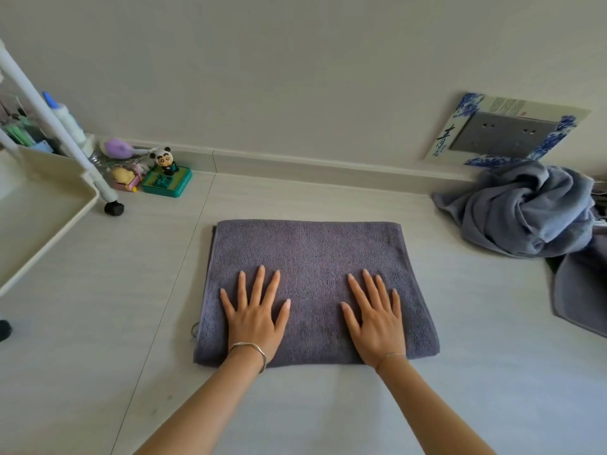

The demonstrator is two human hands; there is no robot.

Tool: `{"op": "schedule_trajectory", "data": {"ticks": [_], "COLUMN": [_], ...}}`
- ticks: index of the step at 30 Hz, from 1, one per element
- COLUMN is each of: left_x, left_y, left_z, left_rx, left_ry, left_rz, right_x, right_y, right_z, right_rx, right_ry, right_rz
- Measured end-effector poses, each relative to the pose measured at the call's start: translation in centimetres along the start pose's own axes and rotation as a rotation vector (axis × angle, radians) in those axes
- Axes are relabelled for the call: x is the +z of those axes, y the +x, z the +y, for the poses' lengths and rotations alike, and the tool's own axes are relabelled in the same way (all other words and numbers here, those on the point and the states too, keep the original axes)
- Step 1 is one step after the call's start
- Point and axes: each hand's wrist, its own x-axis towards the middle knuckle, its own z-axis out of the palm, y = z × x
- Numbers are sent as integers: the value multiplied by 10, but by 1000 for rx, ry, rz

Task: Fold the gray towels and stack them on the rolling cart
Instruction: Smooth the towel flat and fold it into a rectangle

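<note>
Here both hands lie flat, fingers straight and spread, the left hand (254,315) and the right hand (376,318) pressing the near half of the folded gray towel (312,251) on the pale tiled floor (328,198). The rolling cart (42,192) stands at the left by the wall, and a crumpled heap of towels (525,208) lies at the right under a wall socket (502,134).
</note>
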Motion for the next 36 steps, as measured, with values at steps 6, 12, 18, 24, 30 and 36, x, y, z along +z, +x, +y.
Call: {"op": "schedule_trajectory", "data": {"ticks": [6, 12, 18, 24, 30, 36], "left_x": [-10, -21, -12, -13, -28, -37], "left_y": [-1, 0, -8, -5, -7, -4], "left_z": [-23, -22, 6, -6, -39, -56], "left_rx": [-185, -140, -26, -16, -215, -250], "left_ry": [-62, -89, -118, -134, -288, -818], "left_rz": [-61, 31, -52, -34, 4, -9], "right_x": [-11, -30, -52, -79, -125, -165], "right_y": [-8, -3, 24, 32, 33, 39], "right_z": [43, 61, 66, 83, 60, 3], "right_rx": [114, 350, 654, 556, 372, 213], "right_ry": [26, 374, 646, 894, 1062, 1153], "right_rz": [-12, 65, -129, -370, -456, -429]}}
